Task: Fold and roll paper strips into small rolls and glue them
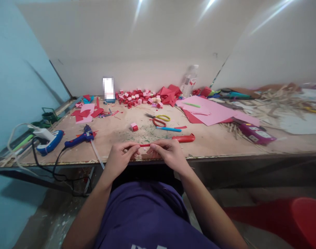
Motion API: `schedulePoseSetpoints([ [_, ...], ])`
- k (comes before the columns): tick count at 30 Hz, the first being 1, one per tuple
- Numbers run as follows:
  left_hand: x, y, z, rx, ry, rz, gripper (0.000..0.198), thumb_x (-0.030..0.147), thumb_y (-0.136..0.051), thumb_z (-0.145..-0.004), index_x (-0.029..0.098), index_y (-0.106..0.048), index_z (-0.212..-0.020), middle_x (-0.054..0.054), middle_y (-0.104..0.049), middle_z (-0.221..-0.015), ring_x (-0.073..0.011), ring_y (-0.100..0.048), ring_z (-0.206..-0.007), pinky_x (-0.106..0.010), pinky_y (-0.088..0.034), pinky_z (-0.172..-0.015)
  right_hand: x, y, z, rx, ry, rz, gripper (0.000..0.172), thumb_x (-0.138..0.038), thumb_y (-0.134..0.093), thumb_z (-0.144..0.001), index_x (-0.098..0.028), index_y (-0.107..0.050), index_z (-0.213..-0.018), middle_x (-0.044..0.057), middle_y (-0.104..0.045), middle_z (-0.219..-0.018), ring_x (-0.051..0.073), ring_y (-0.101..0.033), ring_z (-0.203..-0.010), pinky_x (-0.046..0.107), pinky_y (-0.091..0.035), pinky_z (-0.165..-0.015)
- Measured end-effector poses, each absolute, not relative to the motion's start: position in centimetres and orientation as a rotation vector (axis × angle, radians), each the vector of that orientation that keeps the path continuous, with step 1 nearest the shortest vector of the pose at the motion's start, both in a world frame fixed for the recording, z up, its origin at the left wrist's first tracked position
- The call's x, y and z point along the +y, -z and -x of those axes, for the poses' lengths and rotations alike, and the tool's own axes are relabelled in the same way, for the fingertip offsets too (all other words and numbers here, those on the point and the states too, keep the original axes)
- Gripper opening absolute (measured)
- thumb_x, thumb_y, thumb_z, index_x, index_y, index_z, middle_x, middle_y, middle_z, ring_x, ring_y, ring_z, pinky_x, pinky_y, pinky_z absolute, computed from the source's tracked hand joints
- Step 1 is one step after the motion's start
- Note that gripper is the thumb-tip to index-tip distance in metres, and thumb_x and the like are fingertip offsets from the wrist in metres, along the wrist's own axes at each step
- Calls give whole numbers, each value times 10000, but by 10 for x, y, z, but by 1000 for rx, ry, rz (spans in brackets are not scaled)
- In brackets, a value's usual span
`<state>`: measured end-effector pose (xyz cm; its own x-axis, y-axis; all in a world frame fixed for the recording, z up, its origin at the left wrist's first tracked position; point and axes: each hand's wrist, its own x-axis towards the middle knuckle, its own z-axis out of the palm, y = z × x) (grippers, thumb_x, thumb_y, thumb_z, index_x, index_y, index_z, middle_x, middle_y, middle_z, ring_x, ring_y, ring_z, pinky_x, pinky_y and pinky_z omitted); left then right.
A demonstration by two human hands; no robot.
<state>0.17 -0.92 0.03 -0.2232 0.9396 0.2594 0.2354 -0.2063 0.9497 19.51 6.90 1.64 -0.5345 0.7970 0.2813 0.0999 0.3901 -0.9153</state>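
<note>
A narrow red strip (144, 145), seemingly paper, stretches level between my two hands above the table's front edge. My left hand (125, 152) pinches its left end between thumb and fingers. At the other end my right hand (164, 150) grips it the same way. Just beyond them sits a small pink and red paper cube (134, 127). A red-handled cutter (183, 138) lies close to my right hand, with a blue pen (169, 129) behind it. Scissors (159, 119) with red and yellow handles rest farther back.
A blue glue gun (81, 137) and a power strip (51, 142) with cords are on the left. Several paper cubes (137, 98) are piled at the back, between a phone (109, 90) and a plastic bottle (190, 81). Pink sheets (212, 110) and a purple pack (256, 134) lie to the right.
</note>
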Motion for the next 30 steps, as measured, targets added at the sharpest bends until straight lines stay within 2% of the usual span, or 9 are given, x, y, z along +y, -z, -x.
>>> schedulePoseSetpoints([
  [5, -10, 2, -1, 1499, -1516, -1402, 270, 402, -685, -908, 168, -758, -795, -23, -747, -749, -140, -673, -603, -214, -562, -569, 68, -17, -194, -1983, -1055, 759, 270, -307, -661, -936, -168, -791, -745, 50, -767, -706, 170, -677, -615, 259, -502, -590],
  [8, -10, 2, 0, 1494, -1492, -1451, 259, 390, -673, -921, 173, -778, -828, -24, -758, -754, -145, -683, -609, -221, -566, -583, 68, -16, -192, -2045, -944, 728, 159, -282, -707, -908, -176, -814, -859, 57, -807, -821, 191, -718, -710, 276, -521, -668],
  [11, -10, 2, 0, 1456, -1430, -1550, 224, 365, -681, -922, 186, -810, -884, -32, -793, -808, -161, -724, -688, -229, -582, -653, 69, -13, -190, -2099, -895, 693, 122, -248, -710, -908, -188, -815, -926, 52, -819, -882, 196, -736, -760, 281, -523, -710],
  [14, -10, 1, -1, 1456, -1415, -1577, 182, 343, -708, -903, 210, -829, -934, -31, -820, -883, -171, -749, -749, -230, -587, -692, 71, -12, -190, -2106, -870, 673, 157, -206, -662, -930, -183, -795, -850, 38, -803, -812, 183, -719, -721, 274, -510, -686],
  [18, -9, -1, -3, 1472, -1443, -1536, 165, 335, -730, -879, 200, -825, -886, -28, -814, -843, -168, -736, -693, -220, -569, -619, 71, -14, -192, -2062, -877, 703, 168, -196, -654, -922, -171, -764, -798, 33, -775, -758, 175, -692, -685, 264, -500, -650],
  [24, -10, 0, 0, 1478, -1437, -1605, 175, 306, -698, -900, 194, -814, -831, -25, -806, -808, -165, -737, -722, -213, -550, -646, 69, -16, -192, -2119, -901, 656, 92, -216, -717, -898, -192, -805, -887, 33, -806, -838, 187, -725, -755, 275, -525, -733],
  [30, -11, -2, -2, 1498, -1400, -1673, 170, 320, -713, -886, 199, -830, -864, -41, -817, -834, -183, -733, -713, -232, -541, -621, 70, -15, -193, -2117, -940, 658, 132, -191, -697, -914, -188, -813, -850, 33, -807, -802, 188, -725, -718, 275, -520, -704],
])
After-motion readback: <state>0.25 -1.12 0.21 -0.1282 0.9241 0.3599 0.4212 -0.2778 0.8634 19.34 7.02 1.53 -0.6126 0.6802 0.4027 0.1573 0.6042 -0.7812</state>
